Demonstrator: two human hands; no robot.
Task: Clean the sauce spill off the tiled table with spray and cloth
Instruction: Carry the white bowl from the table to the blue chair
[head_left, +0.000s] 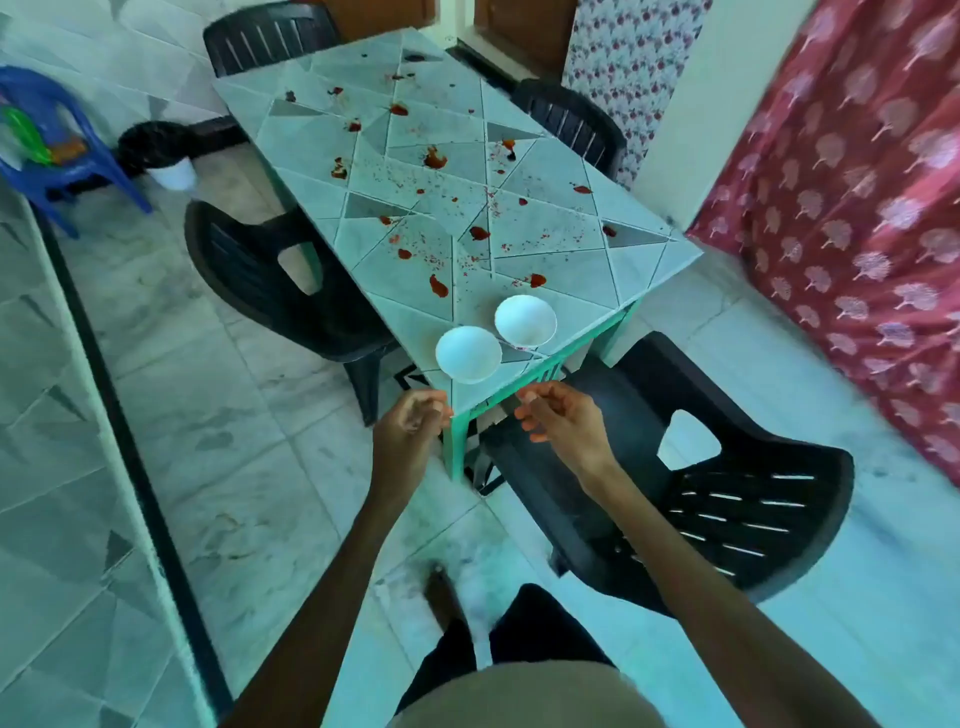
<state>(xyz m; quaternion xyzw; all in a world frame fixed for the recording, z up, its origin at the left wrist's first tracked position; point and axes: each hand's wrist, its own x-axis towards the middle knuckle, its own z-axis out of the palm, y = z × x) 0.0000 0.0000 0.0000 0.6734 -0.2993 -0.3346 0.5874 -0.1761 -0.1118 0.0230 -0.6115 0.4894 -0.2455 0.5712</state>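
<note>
left hand (410, 423) and right hand (563, 423) loosely curled, empty, at table (571, 223) corner; bowls (469, 354) just ahead; you likely clear them before tackling sauce (435, 158)

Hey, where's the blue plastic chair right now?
In the head view the blue chair stands on the floor at the far left, left of the tiled table and beyond the black chair on that side.

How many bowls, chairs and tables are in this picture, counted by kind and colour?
white bowls: 2
black chairs: 4
blue chair: 1
tiled table: 1
Total: 8
</note>
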